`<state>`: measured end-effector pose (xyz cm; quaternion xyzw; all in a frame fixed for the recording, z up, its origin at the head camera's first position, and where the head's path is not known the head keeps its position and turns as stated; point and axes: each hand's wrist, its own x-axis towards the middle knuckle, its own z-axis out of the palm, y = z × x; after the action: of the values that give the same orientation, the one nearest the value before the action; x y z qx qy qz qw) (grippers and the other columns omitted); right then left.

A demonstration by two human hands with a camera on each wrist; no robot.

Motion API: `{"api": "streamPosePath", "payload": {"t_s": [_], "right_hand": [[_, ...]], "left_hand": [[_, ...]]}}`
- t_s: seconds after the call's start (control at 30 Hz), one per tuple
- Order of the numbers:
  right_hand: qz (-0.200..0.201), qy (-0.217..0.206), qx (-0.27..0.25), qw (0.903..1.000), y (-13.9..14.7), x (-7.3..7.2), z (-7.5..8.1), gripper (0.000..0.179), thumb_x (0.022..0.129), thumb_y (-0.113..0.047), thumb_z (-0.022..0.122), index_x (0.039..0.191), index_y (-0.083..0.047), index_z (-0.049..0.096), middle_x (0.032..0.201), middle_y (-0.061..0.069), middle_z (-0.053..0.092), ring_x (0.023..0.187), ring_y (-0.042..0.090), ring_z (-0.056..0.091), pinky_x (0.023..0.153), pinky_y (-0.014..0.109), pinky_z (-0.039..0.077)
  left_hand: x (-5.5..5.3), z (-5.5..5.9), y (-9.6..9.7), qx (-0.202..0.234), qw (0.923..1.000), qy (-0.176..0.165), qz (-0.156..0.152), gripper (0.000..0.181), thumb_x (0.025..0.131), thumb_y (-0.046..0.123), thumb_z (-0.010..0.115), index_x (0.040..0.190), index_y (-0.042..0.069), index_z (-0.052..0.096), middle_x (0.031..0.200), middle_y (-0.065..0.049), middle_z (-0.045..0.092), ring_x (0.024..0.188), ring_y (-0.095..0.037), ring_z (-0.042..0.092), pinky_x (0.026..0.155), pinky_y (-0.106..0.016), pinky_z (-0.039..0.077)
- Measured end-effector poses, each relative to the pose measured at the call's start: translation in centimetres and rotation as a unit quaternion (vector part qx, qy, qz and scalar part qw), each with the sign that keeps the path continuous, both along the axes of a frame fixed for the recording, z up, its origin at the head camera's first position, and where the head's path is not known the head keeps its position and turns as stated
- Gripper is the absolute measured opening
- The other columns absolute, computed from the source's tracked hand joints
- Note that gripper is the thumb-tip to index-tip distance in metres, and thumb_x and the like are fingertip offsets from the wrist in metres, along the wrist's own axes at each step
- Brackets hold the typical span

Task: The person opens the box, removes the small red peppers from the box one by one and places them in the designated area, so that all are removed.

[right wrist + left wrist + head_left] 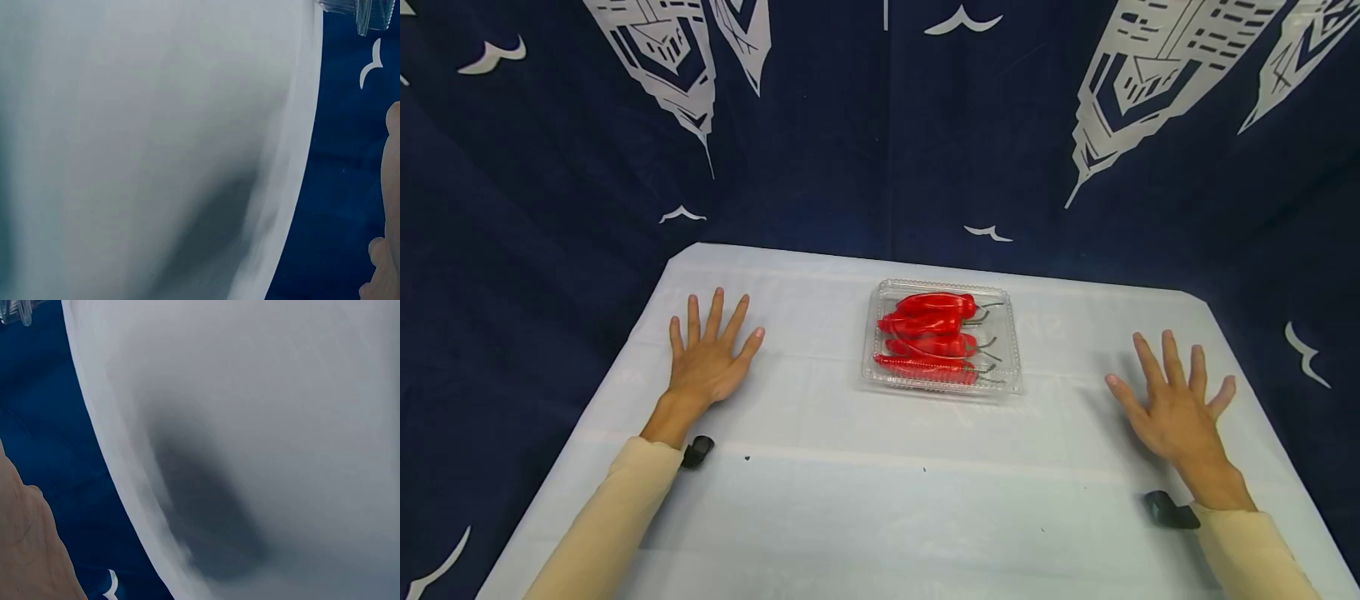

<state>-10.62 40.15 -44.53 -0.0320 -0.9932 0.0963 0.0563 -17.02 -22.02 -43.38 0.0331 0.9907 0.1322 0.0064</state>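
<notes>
Behind the clear container of peppers hangs blue cloth.

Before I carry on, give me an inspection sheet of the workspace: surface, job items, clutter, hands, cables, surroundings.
Surface: white table, pale and matte, with shadows beneath both arms.
Job items: clear plastic container between the hands, toward the far edge; several red peppers inside, stems toward the right. Whether its lid is fastened: cannot tell.
Clutter: a few small dark specks on the near half.
Left hand: fingers spread, holding nothing.
Right hand: fingers spread, holding nothing.
Cables: nothing seen.
Surroundings: dark blue fabric with white printed shapes behind and beside the table.
</notes>
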Motion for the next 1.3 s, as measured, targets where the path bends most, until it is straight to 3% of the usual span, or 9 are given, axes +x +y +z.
{"api": "streamPosePath", "payload": {"t_s": [0.4, 0.63, 1.3], "right_hand": [[0.006, 0.005, -0.011, 0.9999, -0.9, -0.1, 0.1, 0.082, 0.099, -0.065, 0.036, 0.162, -0.025, 0.002, 0.167, 0.018, -0.011, 0.148, 0.050, -0.022, 0.102, 0.081, -0.018], [0.014, 0.011, -0.016, 0.9997, -1.7, -0.3, 0.2, 0.081, 0.099, -0.064, 0.037, 0.162, -0.026, 0.004, 0.168, 0.017, -0.009, 0.149, 0.051, -0.018, 0.103, 0.081, -0.017], [0.026, 0.030, -0.033, 0.9987, -3.6, -0.8, 0.2, 0.078, 0.100, -0.062, 0.037, 0.163, -0.025, 0.009, 0.168, 0.019, -0.002, 0.150, 0.051, -0.015, 0.105, 0.079, -0.016]], "left_hand": [[-0.4, -0.1, 1.2, 0.001, 0.9998, 0.009, -0.015, 0.074, 0.100, 0.069, 0.012, 0.162, 0.030, 0.005, 0.168, -0.005, -0.018, 0.151, -0.041, -0.021, 0.116, -0.067, -0.015], [-0.5, -0.2, 2.1, 0.014, 0.9993, 0.015, -0.033, 0.070, 0.101, 0.067, 0.014, 0.162, 0.033, 0.004, 0.168, -0.003, -0.018, 0.150, -0.033, -0.029, 0.116, -0.067, -0.012], [-1.0, 0.3, 5.5, 0.036, 0.9971, 0.019, -0.064, 0.069, 0.101, 0.067, 0.014, 0.161, 0.036, 0.005, 0.169, -0.003, -0.015, 0.151, -0.029, -0.028, 0.119, -0.065, -0.008]]}}
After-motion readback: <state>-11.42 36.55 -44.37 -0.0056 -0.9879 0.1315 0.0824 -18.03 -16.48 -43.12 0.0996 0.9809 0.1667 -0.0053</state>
